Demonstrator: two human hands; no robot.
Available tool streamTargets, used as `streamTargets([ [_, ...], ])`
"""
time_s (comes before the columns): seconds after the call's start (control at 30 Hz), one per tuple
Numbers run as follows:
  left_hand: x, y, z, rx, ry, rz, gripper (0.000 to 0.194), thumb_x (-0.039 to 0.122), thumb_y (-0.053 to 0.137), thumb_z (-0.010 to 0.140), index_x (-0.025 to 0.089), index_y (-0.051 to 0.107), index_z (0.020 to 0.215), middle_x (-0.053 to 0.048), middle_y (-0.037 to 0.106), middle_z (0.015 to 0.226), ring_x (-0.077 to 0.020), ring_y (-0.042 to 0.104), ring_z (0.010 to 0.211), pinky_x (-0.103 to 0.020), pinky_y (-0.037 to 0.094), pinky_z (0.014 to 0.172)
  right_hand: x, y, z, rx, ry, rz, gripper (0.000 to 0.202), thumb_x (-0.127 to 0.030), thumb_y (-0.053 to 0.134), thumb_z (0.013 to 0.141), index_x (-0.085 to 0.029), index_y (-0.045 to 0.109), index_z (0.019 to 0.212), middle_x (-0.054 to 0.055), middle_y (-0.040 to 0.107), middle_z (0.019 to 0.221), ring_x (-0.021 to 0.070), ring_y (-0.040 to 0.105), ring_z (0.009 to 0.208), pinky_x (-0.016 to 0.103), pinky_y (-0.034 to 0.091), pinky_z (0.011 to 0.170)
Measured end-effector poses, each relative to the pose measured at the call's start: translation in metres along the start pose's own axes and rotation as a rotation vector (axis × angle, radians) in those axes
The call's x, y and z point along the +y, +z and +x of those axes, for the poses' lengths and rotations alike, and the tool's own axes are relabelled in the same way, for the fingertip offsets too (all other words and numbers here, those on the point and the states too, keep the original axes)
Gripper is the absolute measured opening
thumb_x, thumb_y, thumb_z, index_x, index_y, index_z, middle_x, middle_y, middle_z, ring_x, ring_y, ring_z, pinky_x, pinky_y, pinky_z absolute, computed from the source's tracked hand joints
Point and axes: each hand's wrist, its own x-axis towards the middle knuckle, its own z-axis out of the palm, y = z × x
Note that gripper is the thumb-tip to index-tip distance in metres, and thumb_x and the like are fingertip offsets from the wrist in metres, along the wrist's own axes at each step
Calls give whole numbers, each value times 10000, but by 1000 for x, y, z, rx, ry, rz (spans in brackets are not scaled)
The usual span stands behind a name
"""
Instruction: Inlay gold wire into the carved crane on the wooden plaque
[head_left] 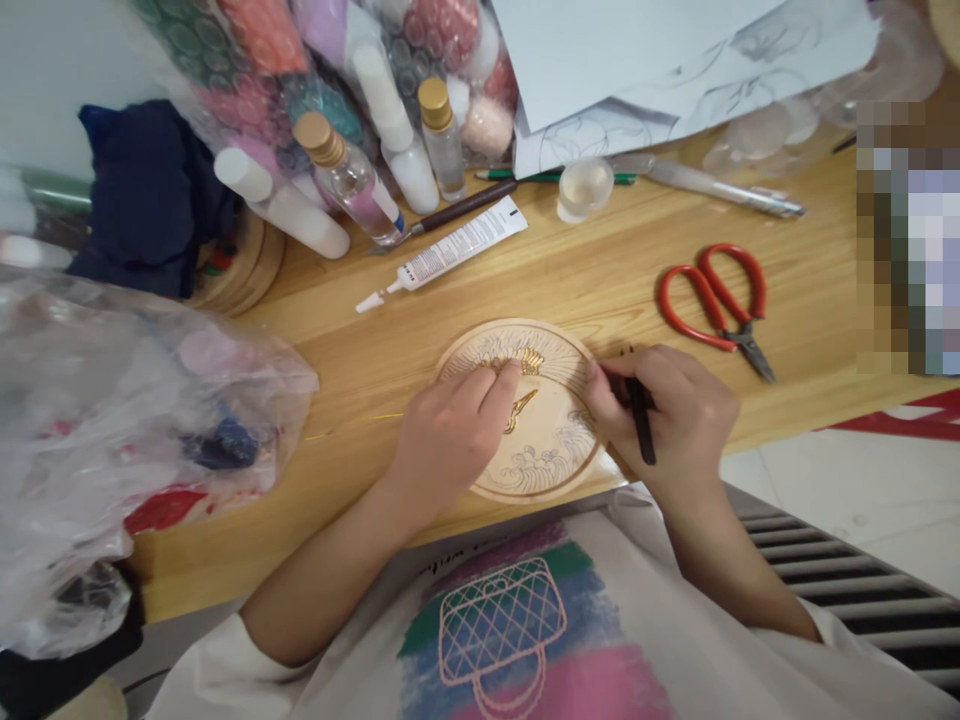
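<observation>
Over the round disc, near the tabletop's near edge: L hand laid flat, fingertips at the upper gold outline; can't tell if pinching anything. R hand closed on dark slim tool, fingertips at disc's R rim. Progress (est.): partial. Gold on part of upper pattern + small motif mid-disc; most drawn lines, incl. lower waves, bare. Beyond, apart: white tube, red-handled pliers.

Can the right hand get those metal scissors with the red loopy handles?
Probably yes: the right hand is near the red-handled metal scissors and nothing seems to lie between them, though it already has a slim black tool in its grip.
</observation>
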Motion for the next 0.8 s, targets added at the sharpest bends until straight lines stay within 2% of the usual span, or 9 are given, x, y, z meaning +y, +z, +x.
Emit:
streamTargets([
  [0.2, 1, 0, 1, 1, -20, -27, 185, 138, 533, 980, 116, 624, 1140, 8, 678, 744, -126, 636, 652, -250, 451, 604, 0, 0, 1, 1, -14, 3, 191, -273, 682, 849, -197, 618, 686, -5, 570, 548, 126, 517, 503, 262, 396, 480],
  [0.4, 1, 0, 1, -22, -103, -148, 189, 144, 491, 1002, 127, 628, 1131, -17, 735, 859, -133, 695, 775, -240, 524, 676, 0, 0, 0, 1, -5, 3, 188, -277, 682, 851, -195, 621, 693, -5, 574, 557, 126, 524, 513, 260, 401, 494],
  [0.6, 0, 2, 0, -9, -123, -191, 198, 144, 479, 1005, 120, 632, 1129, -36, 748, 872, -130, 701, 758, -231, 543, 674, 1, 1, -1, 11, -3, 13, 188, -281, 683, 845, -197, 623, 688, -4, 575, 554, 128, 522, 506, 264, 398, 489],
  [0.8, 0, 3, 1, -6, -153, -229, 208, 147, 484, 1000, 134, 650, 1126, -34, 754, 885, -123, 706, 757, -216, 544, 674, 0, 0, -1, -33, 45, 9, 205, -322, 654, 863, -215, 622, 691, -1, 584, 561, 136, 530, 521, 272, 411, 503],
])
